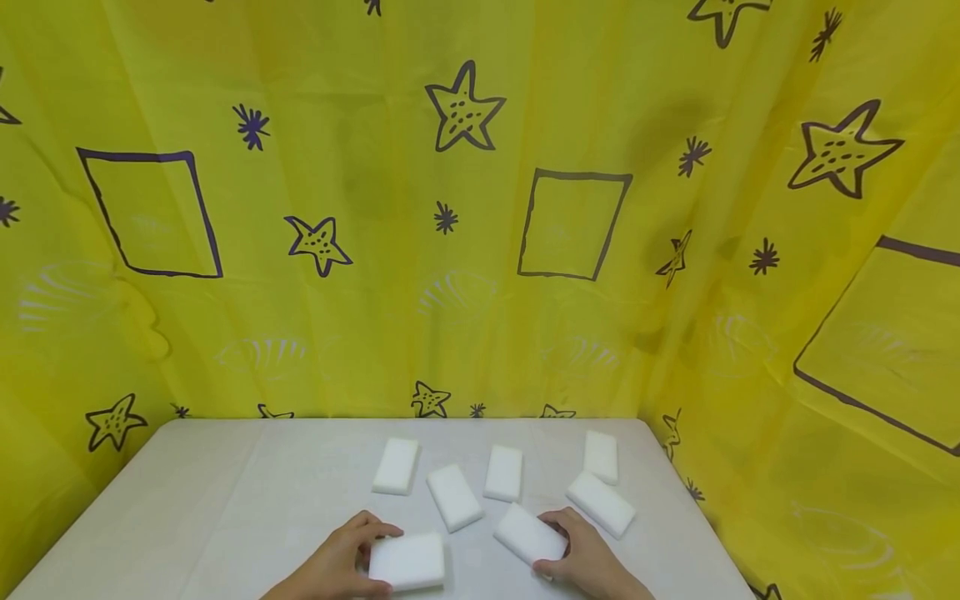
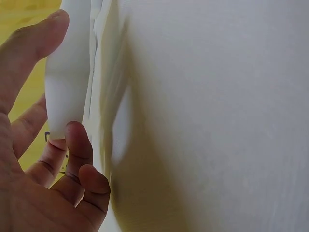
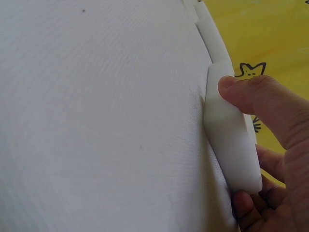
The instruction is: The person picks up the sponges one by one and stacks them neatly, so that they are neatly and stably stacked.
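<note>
My left hand (image 1: 348, 557) grips a white rectangular sponge (image 1: 407, 561) between thumb and fingers by its left end. In the left wrist view this sponge (image 2: 70, 72) is held over the white tabletop, with a shadow beneath. To the right, my right hand (image 1: 587, 554) holds a second white sponge (image 1: 529, 533) by its right end, thumb on the near side and fingers on the far side. The right wrist view has that sponge (image 3: 229, 130) lying close against the table surface, the thumb pressed on its side. Both sponges look alike, with rounded edges.
Farther back on the white table (image 1: 225, 500) lie several more white sponges, among them a tilted one (image 1: 454, 497), an upright-lying one (image 1: 503, 472) and a touching pair at right, the nearer one (image 1: 600, 503) angled. A yellow patterned curtain (image 1: 375, 317) surrounds the table's back and sides.
</note>
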